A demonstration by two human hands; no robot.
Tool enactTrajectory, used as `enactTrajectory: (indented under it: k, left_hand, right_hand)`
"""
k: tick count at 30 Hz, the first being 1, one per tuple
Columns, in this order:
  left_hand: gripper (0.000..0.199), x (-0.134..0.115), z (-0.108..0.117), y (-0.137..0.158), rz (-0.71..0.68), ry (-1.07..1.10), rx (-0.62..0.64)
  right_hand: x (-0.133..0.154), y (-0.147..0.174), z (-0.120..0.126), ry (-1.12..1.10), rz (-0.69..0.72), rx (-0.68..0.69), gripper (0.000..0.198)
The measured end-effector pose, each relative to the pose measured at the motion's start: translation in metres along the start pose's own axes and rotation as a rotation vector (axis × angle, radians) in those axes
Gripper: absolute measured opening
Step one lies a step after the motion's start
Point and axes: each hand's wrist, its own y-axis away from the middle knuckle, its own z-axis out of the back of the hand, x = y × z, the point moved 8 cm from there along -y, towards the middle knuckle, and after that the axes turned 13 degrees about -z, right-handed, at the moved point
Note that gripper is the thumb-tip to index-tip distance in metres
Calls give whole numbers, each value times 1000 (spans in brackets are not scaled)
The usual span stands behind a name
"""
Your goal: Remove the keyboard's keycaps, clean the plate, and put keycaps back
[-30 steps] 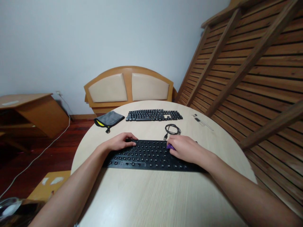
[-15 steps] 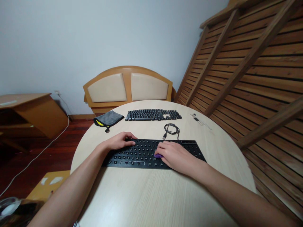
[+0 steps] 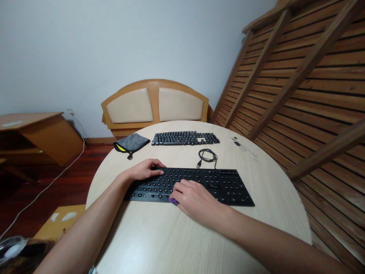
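A black keyboard base point(image 3: 230, 190) without its keycaps lies flat on the round table. My left hand point(image 3: 144, 169) grips its far left corner, thumb on the top face and fingers along the back edge. Over the front middle, my right hand point(image 3: 194, 198) is closed on a small purple piece point(image 3: 173, 200), pressed against the base near its front edge. Most of that purple piece is hidden under my fingers, so its kind is unclear. Behind the base lies its coiled black USB cable point(image 3: 208, 155). Further back, the loose black keycaps point(image 3: 178, 137) are set out in keyboard order.
On the pale round table point(image 3: 176, 243), a grey cloth point(image 3: 132, 142) with black and yellow edging lies at the back left. Small thin tools point(image 3: 242, 146) lie at the right. A wooden headboard point(image 3: 154, 101) stands behind, and slatted wood panels point(image 3: 313, 87) lean at the right.
My right hand has slid left and towards me over the keyboard base with the purple piece, uncovering the base's right side. My left hand keeps its place on the corner.
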Motion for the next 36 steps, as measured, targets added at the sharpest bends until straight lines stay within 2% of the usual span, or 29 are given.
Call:
enactTrajectory:
  k: [4, 12, 18, 23, 26, 29, 32, 36]
  left_hand:
    - [42, 0, 0, 0, 9, -1, 2]
    - [42, 0, 0, 1, 23, 20, 7]
    - [38, 1, 0, 1, 26, 23, 10]
    - [39, -2, 0, 1, 35, 12, 20]
    - [40, -4, 0, 1, 52, 0, 25]
    - [41, -4, 0, 2, 62, 3, 34]
    - [41, -6, 1, 2, 61, -24, 40]
    - [46, -24, 0, -2, -15, -213, -10]
  right_hand:
    - [11, 2, -11, 96, 33, -33, 9]
    - [7, 27, -5, 210, -10, 3, 10]
    - [-36, 54, -5, 177, -136, 101, 13]
    - [-76, 81, 12, -68, -357, 258, 22]
    - [-97, 90, 26, -194, -432, 308, 29]
    - [-124, 82, 42, -202, -496, 183, 29]
    - [-151, 67, 50, -53, -596, 13, 23]
    - [-164, 49, 35, 110, -699, 21, 22]
